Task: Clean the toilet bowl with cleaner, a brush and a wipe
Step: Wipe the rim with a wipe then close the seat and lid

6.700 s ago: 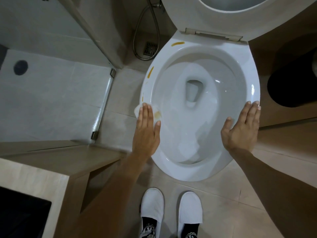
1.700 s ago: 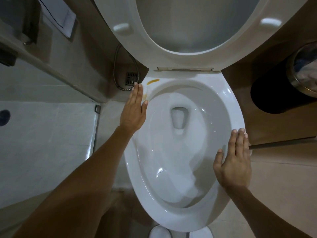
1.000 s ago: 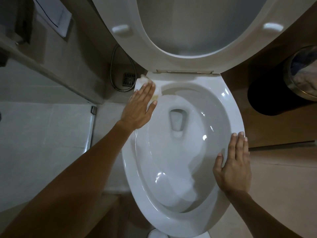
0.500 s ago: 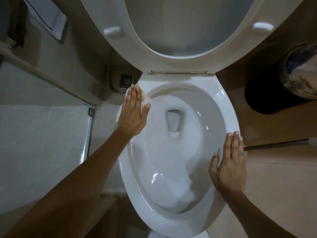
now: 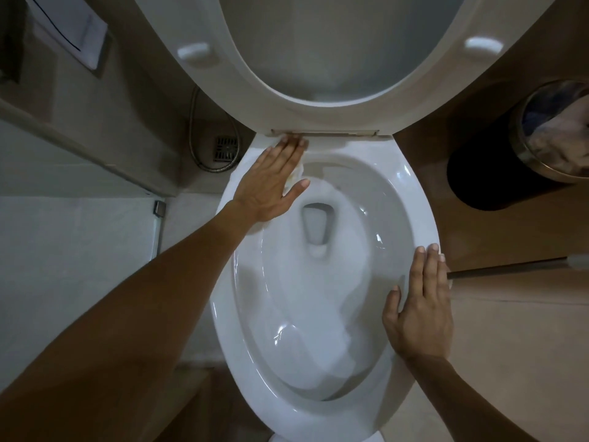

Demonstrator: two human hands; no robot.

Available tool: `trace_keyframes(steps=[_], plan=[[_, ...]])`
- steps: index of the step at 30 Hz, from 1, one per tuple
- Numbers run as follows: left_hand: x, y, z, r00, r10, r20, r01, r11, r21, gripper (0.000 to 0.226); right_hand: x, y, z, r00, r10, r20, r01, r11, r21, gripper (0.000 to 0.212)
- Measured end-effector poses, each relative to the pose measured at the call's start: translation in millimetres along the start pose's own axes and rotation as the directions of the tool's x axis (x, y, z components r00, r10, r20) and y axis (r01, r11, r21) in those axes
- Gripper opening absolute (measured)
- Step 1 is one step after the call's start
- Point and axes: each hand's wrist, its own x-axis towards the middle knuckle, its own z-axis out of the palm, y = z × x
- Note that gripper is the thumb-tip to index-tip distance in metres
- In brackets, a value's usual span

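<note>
The white toilet bowl [image 5: 411, 199] fills the middle of the view, its seat and lid [image 5: 223, 78] raised. My left hand [image 5: 271, 180] lies flat on the far left rim near the hinge, pressing a white wipe [image 5: 297, 177] that shows only as a stained edge between palm and thumb. My right hand [image 5: 420, 301] rests flat on the right rim, fingers together, holding nothing. No stain shows on the visible rim.
A dark waste bin [image 5: 522, 148] with a metal rim stands at the right. A thin dark handle [image 5: 510, 268] lies on the floor beyond the right hand. A metal hose [image 5: 196, 148] and floor drain [image 5: 226, 149] sit left of the bowl, beside a glass partition [image 5: 157, 231].
My left hand slid the wipe along the left rim toward the back, reaching the hinge. The yellow streaks seen earlier on that rim are gone. My right hand stayed on the right rim.
</note>
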Motion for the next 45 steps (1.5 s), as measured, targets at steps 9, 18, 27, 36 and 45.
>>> trace_keyframes(steps=[9, 18, 27, 36, 45], plan=[[22.5, 0.3, -4.2, 0.963, 0.251, 0.099, -0.260, 0.961, 0.093, 0.070, -0.2, -1.1, -0.2, 1.000, 0.004, 0.001, -0.004, 1.000, -0.007, 0.072], [-18.9, -31.8, -16.4, 0.964, 0.213, 0.156, -0.232, 0.966, 0.115, 0.067, 0.7, 0.0, 0.8, 1.000, 0.000, -0.010, 0.000, 1.000, -0.005, 0.072], [-31.0, -52.1, -49.3, 0.850, 0.326, 0.414, -0.486, 0.787, 0.379, 0.074, 0.1, -0.4, -0.5, 1.000, -0.004, -0.022, 0.005, 1.000, 0.008, 0.073], [20.8, -13.2, -46.4, 0.813, 0.200, 0.547, -0.565, 0.498, 0.658, 0.068, -0.1, -0.6, -0.7, 1.000, 0.000, -0.013, 0.000, 1.000, 0.002, 0.073], [-8.8, -17.1, -48.3, 0.787, 0.125, 0.604, -0.592, 0.432, 0.680, 0.071, -0.7, -0.7, -1.5, 1.000, 0.012, 0.001, -0.012, 1.000, -0.003, 0.073]])
